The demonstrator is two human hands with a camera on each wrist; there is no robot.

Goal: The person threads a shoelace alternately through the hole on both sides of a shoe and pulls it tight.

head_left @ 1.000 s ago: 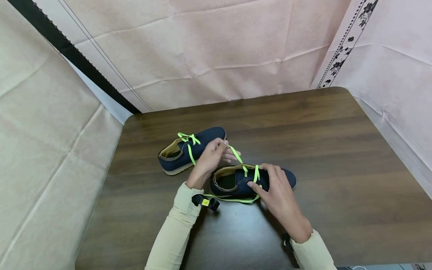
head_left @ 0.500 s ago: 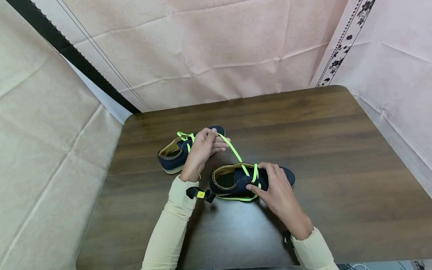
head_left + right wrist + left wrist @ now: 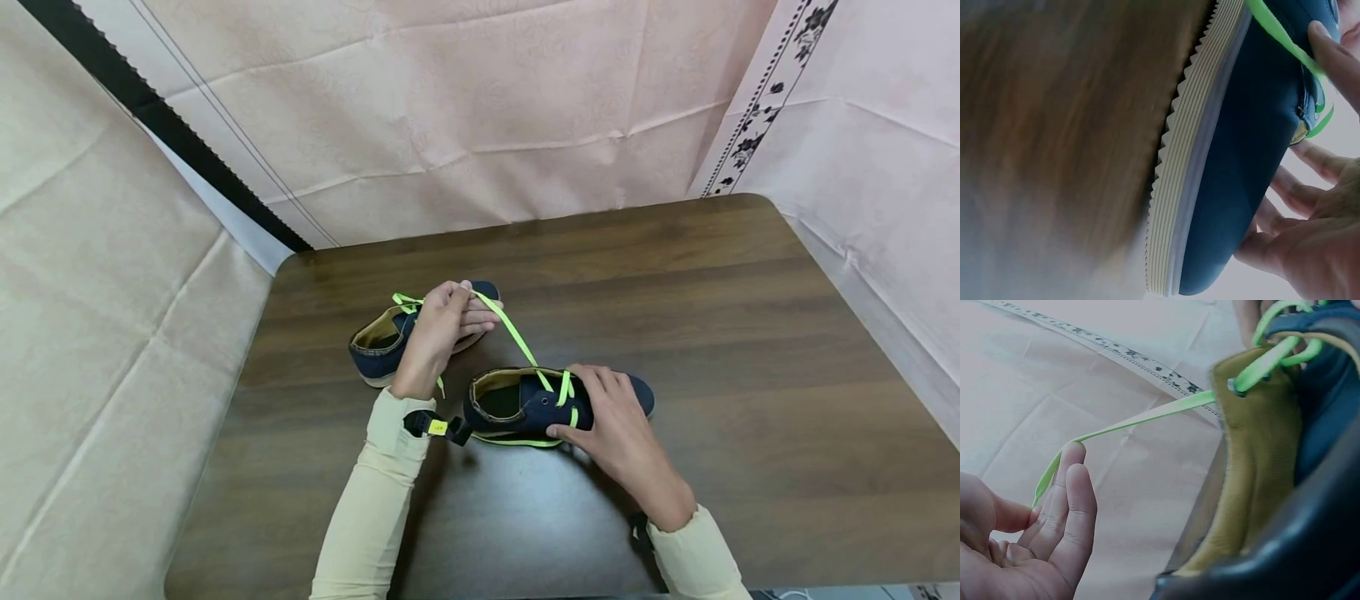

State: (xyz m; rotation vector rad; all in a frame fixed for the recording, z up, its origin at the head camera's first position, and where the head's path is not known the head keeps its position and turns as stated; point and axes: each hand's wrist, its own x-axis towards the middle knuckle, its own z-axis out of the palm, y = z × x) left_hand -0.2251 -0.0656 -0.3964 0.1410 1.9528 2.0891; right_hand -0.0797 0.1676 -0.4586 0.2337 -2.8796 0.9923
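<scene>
A navy shoe (image 3: 532, 410) with a tan lining stands on the table, toe to the right. My right hand (image 3: 622, 433) grips it across the front, thumb on the near side and fingers over the far side. From the shoe's far eyelet a neon green shoelace (image 3: 516, 333) runs taut up to my left hand (image 3: 444, 329), which pinches it between thumb and fingers. In the left wrist view the lace (image 3: 1141, 419) passes over the fingertips down to the thumb. The right wrist view shows the ribbed cream sole (image 3: 1191, 156) beside the table.
A second navy shoe (image 3: 380, 360) with green laces sits behind, toe to the upper right, partly hidden by the left hand. The brown wooden table (image 3: 712, 333) has pale cloth (image 3: 480, 108) hanging behind it.
My left hand has moved left and away from the near shoe, drawing out a longer stretch of lace. The lace along the shoe's near side has shortened. My right hand stays on the shoe.
</scene>
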